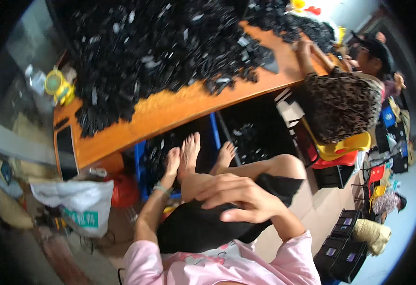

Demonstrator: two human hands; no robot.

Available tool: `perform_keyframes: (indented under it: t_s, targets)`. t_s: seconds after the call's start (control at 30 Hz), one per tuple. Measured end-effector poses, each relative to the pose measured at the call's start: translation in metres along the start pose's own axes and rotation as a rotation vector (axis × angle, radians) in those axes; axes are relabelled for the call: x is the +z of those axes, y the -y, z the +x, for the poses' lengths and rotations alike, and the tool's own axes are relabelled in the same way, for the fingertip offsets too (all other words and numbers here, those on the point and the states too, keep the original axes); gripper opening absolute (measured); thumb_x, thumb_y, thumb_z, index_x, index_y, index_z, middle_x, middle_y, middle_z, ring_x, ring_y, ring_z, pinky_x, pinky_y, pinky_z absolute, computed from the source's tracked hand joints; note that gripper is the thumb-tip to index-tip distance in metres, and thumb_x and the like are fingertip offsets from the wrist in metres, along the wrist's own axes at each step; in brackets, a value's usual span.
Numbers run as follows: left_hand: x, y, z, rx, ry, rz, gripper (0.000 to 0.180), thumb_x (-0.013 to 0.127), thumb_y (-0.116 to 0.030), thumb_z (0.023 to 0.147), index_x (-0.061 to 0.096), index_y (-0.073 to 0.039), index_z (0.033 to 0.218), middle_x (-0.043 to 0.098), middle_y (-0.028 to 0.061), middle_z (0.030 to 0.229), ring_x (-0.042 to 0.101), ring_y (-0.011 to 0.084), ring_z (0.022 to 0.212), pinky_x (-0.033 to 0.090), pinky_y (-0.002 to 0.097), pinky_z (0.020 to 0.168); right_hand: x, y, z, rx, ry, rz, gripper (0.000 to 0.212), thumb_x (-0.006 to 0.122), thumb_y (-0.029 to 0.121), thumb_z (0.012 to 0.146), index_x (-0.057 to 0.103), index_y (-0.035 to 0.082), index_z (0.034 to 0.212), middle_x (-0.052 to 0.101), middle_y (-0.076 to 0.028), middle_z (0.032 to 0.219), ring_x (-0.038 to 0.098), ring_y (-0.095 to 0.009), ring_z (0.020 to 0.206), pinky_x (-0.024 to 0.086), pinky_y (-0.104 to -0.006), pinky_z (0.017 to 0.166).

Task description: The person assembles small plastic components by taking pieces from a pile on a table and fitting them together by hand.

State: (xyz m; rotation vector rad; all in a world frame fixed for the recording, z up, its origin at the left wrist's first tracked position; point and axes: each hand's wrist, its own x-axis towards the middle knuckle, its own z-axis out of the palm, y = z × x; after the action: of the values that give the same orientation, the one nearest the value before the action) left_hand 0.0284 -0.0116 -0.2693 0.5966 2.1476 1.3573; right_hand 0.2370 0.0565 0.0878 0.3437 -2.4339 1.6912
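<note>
Across the top: orange table (179, 107) carrying a big heap of black parts (165, 47). Below it, black shorts (203, 228) on the person's lap. Right hand (239, 197) lies on them, fingers loosely spread, gripping nothing. Left hand (171, 164) down near the foot (189, 152); grip can't be made out.

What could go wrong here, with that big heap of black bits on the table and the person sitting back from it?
The heap of black parts reaches the orange table's near edge, so pieces could slide off; some already seem to lie underneath. The bare feet rest close to those, so a sharp piece might hurt. The right hand rests on the lap, the left hand reaches toward the feet.
</note>
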Motion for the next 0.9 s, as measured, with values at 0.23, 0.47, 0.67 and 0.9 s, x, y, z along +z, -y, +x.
perform_keyframes:
  t_s: [0.23,0.47,0.67,0.9]
  targets:
    - [0.003,-0.015,-0.029,-0.249,0.148,-0.866,0.031,0.059,-0.022,0.087,0.060,0.000,0.110,0.062,0.0054,0.108,0.055,0.0128,0.100,0.042,0.0273,0.089,-0.012,-0.029,-0.041,0.138,-0.203,0.131,0.039,0.064,0.039,0.078,0.070,0.001,0.088,0.066,-0.018,0.100,0.057,-0.034,0.105,0.035,-0.0471,0.096]
    - [0.003,-0.011,-0.043,-0.205,0.000,-0.779,0.019,0.056,-0.016,0.083,0.066,-0.001,0.090,0.065,0.0026,0.093,0.057,0.0101,0.086,0.045,0.0245,0.079,-0.014,-0.048,-0.049,0.133,-0.175,0.148,0.048,0.058,0.045,0.078,0.070,-0.001,0.085,0.066,-0.020,0.097,0.058,-0.035,0.102,0.032,-0.0472,0.099]
    - [-0.002,-0.029,-0.046,-0.382,-0.074,-0.822,0.019,0.058,-0.017,0.085,0.067,-0.001,0.090,0.065,0.0031,0.093,0.058,0.0093,0.087,0.044,0.0237,0.079,-0.014,-0.050,-0.046,0.137,-0.178,0.149,0.047,0.057,0.044,0.079,0.070,0.000,0.084,0.067,-0.021,0.095,0.059,-0.035,0.100,0.033,-0.0476,0.099]
    - [-0.008,-0.049,-0.054,-0.264,-0.073,-0.741,0.020,0.061,-0.016,0.086,0.064,0.001,0.096,0.063,-0.0003,0.090,0.055,0.0071,0.083,0.043,0.0223,0.078,-0.013,-0.053,-0.047,0.111,-0.203,0.151,0.049,0.057,0.046,0.079,0.070,-0.001,0.084,0.067,-0.021,0.093,0.060,-0.036,0.099,0.034,-0.0482,0.097]
